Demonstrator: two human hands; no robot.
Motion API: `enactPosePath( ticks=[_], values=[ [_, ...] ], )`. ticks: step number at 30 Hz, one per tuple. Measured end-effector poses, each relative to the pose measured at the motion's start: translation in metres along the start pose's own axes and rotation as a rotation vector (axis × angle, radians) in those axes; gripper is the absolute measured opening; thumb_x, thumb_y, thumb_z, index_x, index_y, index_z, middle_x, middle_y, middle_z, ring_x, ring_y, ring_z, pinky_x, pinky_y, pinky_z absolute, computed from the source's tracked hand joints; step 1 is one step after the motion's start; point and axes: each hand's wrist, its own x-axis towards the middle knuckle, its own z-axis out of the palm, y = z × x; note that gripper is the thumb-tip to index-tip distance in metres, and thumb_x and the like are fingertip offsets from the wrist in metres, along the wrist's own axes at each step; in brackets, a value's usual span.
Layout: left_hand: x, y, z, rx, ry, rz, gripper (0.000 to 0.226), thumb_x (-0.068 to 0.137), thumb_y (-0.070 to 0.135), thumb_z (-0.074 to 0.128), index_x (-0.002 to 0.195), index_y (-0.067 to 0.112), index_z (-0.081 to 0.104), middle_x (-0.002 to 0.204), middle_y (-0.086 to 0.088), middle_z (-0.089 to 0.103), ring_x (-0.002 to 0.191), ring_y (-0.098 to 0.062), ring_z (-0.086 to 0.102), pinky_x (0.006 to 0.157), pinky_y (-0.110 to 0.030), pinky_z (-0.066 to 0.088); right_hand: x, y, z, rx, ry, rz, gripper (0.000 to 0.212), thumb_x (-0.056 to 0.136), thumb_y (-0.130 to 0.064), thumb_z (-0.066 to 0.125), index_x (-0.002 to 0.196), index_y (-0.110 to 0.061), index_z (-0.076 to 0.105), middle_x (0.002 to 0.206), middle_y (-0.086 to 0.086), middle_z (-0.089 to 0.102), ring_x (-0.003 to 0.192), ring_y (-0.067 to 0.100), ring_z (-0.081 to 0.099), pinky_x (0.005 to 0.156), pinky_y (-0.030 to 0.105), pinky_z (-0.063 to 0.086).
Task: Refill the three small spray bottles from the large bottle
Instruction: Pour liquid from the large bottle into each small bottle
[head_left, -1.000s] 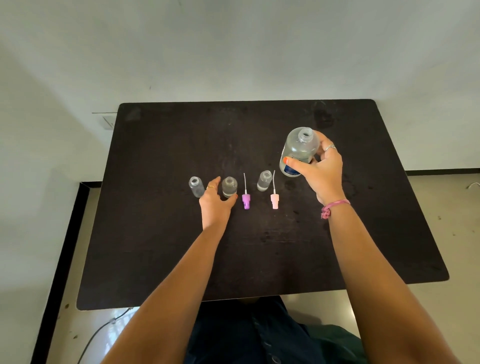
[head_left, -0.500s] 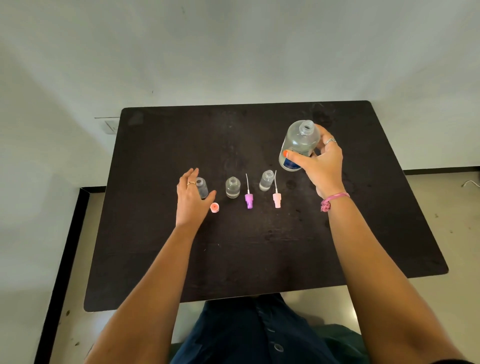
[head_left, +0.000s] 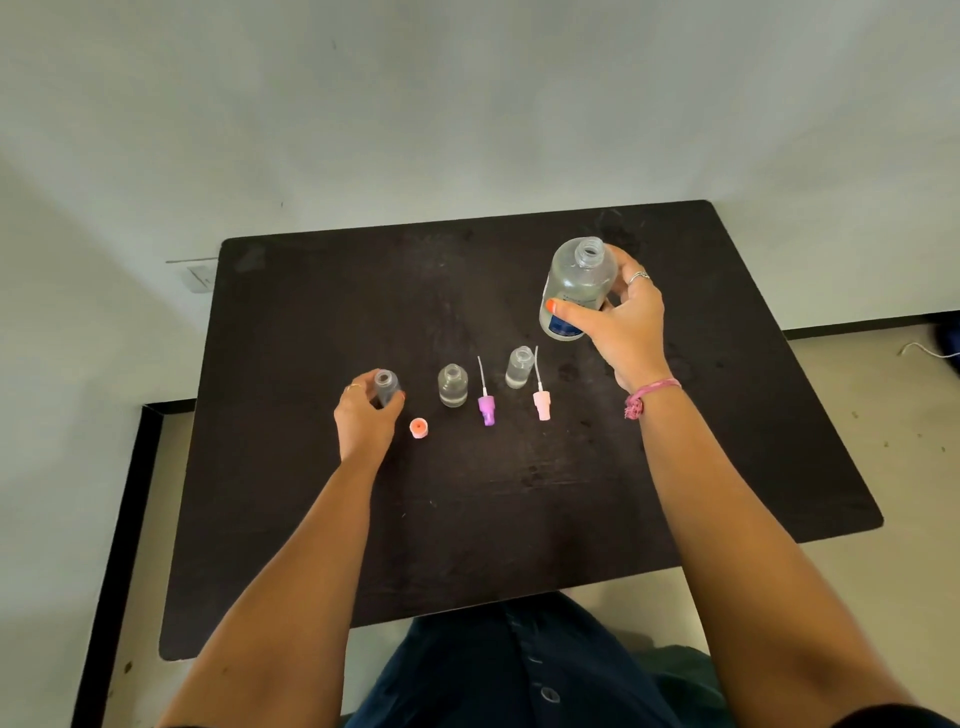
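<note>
Both hands on bottles over dark counter (head_left: 311, 519).

Left hand (head_left: 366, 418) reaches forward, fingers curled round leftmost small bottle (head_left: 387, 387), uncapped, upright. Right hand (head_left: 621, 327) grips large bottle (head_left: 574, 291), neck open, raised off the counter at far right. Between the hands: two more small bottles (head_left: 452, 385) (head_left: 519, 367), purple sprayer (head_left: 485, 402), pink sprayer (head_left: 541, 400), orange cap (head_left: 418, 427) just beside left hand.
</note>
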Motion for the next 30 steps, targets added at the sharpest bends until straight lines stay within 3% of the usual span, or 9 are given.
enactPosePath(
  ticks=[4,12,14,19,25,30],
  values=[
    [-0.003,0.008,-0.004,-0.125,0.074,0.003,0.042,0.086,0.015,0.073,0.126,0.019,0.059,0.124,-0.001,0.061,0.11,-0.014,0.061,0.084,-0.017,0.044,0.003,-0.007,-0.006,-0.003,-0.001,-0.007,0.072,0.065,-0.024,0.088,0.128,-0.026,0.053,0.124,-0.008,0.058,0.113,0.012,0.057,0.086,0.018,0.053],
    [-0.024,0.104,-0.012,-0.317,0.196,0.265,0.034,0.084,0.021,0.075,0.112,0.035,0.062,0.111,0.012,0.055,0.098,-0.007,0.06,0.072,-0.002,0.045,0.028,-0.026,-0.021,-0.04,-0.004,-0.056,0.076,0.059,-0.031,0.09,0.126,-0.027,0.057,0.12,-0.006,0.059,0.112,0.011,0.057,0.091,0.03,0.055],
    [-0.029,0.13,-0.011,-0.355,0.175,0.313,0.035,0.083,0.024,0.076,0.113,0.035,0.062,0.111,0.009,0.058,0.094,-0.005,0.061,0.075,-0.001,0.045,0.036,-0.037,-0.027,-0.042,-0.011,-0.07,0.077,0.056,-0.032,0.091,0.125,-0.028,0.058,0.119,-0.005,0.06,0.111,0.012,0.058,0.09,0.032,0.055],
    [-0.041,0.189,-0.008,-0.436,0.086,0.413,0.038,0.081,0.029,0.078,0.116,0.033,0.064,0.109,-0.002,0.066,0.091,-0.012,0.064,0.085,-0.022,0.055,0.054,-0.076,-0.048,-0.072,-0.007,-0.16,0.072,0.056,-0.031,0.09,0.122,-0.031,0.06,0.115,-0.003,0.06,0.106,0.01,0.059,0.09,0.034,0.054],
    [-0.068,0.256,-0.006,-0.485,0.067,0.517,0.045,0.082,0.027,0.078,0.125,0.021,0.064,0.109,0.01,0.064,0.095,-0.005,0.059,0.067,-0.008,0.05,0.069,-0.126,-0.078,-0.154,0.032,-0.326,0.072,0.055,-0.035,0.088,0.121,-0.033,0.06,0.11,-0.004,0.058,0.106,0.012,0.056,0.09,0.038,0.052],
    [-0.091,0.298,-0.008,-0.586,-0.01,0.565,0.042,0.081,0.02,0.079,0.12,0.017,0.067,0.102,0.008,0.065,0.09,-0.007,0.058,0.062,-0.007,0.048,0.082,-0.166,-0.103,-0.256,0.067,-0.495,0.078,0.057,-0.034,0.089,0.128,-0.028,0.057,0.108,-0.001,0.056,0.104,0.013,0.057,0.087,0.027,0.052]
  ],
)
